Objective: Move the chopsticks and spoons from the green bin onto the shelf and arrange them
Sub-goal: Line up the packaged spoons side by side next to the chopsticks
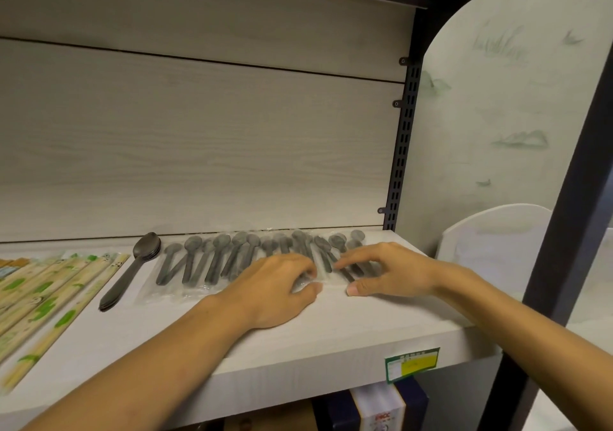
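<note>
Both hands lie on the white shelf [348, 328], over a row of dark grey plastic spoons [219, 258] that are packed in clear wrappers. The spoons lie side by side near the back wall of the shelf, with the bowls toward the wall and the handles toward the person.

The left hand [275, 291] rests palm down on the handle ends of the spoons in the middle of the row. Its fingers are curled a little and pressed on the wrappers, and the thumb touches the shelf board just in front of them. It does not close around anything. The right hand [388, 271] is spread wider, with the fingertips [341, 265] on the spoons at the right end of the row and the thumb low on the board. It also only presses flat and holds nothing.

To the left of the wrapped row lies a small stack of unwrapped dark spoons [132, 271], nested one in another, slightly apart from the wrappers. Further left, at the edge of the view, chopsticks [49, 298] in paper sleeves with green print lie in a fan on the same shelf.

A green and yellow price label [413, 363] is fixed on the front edge of the shelf, below the right hand. The green bin is not in the view.
</note>
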